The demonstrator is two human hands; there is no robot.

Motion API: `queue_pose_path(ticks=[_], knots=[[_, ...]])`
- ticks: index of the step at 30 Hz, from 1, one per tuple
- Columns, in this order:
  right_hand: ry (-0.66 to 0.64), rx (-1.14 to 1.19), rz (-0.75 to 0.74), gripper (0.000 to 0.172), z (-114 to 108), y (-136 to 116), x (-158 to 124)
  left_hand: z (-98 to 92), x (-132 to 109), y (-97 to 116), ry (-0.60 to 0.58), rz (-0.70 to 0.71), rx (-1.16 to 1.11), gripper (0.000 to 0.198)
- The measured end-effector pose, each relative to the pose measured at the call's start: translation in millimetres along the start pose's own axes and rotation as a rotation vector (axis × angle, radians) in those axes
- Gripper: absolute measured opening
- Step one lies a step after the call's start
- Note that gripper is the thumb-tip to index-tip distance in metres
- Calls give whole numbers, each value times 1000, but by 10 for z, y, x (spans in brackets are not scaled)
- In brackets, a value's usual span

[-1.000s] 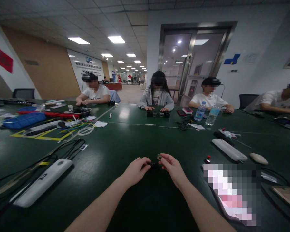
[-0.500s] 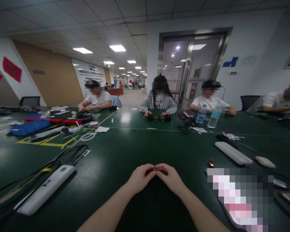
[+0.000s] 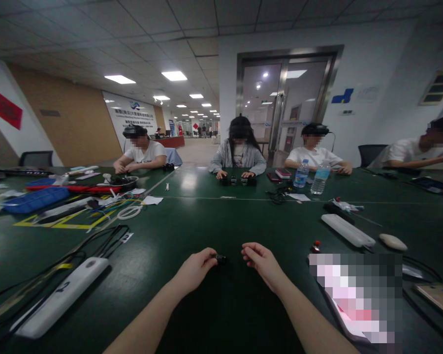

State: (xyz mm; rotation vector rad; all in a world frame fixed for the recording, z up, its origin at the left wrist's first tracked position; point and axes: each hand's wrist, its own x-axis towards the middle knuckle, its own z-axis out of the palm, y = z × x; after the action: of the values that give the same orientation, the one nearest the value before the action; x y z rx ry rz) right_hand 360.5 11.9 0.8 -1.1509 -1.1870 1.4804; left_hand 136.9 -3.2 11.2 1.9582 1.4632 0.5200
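Note:
My left hand [image 3: 196, 269] pinches a small dark cylindrical piece [image 3: 220, 259] between thumb and fingertips, low over the green table [image 3: 192, 226]. The piece points to the right; its exact kind is too dark and small to make out. To the right of it and apart is my right hand [image 3: 263, 263], closed, with its fingertips curled against the thumb. Whatever those fingertips may hold is hidden.
On the left lie a white power bank marked 2 [image 3: 64, 295], black cables [image 3: 92, 241] and a blue tray [image 3: 37, 199]. To the right are a phone [image 3: 349, 319], a white mouse [image 3: 393, 242], a white bar [image 3: 347, 231] and water bottles [image 3: 320, 178]. Several people sit across the table.
My hands, which met at the fingertips, have moved apart. The dark piece now shows in my left hand, while my right hand has shifted slightly right. The view has turned a little right.

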Motion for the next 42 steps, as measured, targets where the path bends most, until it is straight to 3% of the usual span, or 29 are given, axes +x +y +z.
queue_pose_path(ticks=[6, 10, 15, 19, 22, 28, 32, 42], knots=[[-24, 54, 21, 22, -37, 15, 12, -423, -158, -480, 149, -110, 88, 30], [-40, 60, 22, 22, -43, 36, 35, -737, -370, -834, 304, -257, 223, 28], [-40, 56, 29, 24, -59, 106, 79, -920, -576, -1143, 528, -447, 229, 33], [-28, 53, 35, 27, -70, 102, 84, -944, -613, -1156, 613, -548, 264, 35], [-32, 52, 61, 26, -53, 33, 47, -952, -620, -1081, 626, -540, 268, 35], [-3, 51, 75, 22, -13, -78, -28, -919, -643, -1048, 520, -419, 277, 37], [-10, 47, 80, 25, -28, -47, -6, -879, -631, -1078, 514, -362, 261, 35], [-19, 54, 70, 28, -63, 49, 60, -843, -564, -1091, 555, -428, 250, 32]])
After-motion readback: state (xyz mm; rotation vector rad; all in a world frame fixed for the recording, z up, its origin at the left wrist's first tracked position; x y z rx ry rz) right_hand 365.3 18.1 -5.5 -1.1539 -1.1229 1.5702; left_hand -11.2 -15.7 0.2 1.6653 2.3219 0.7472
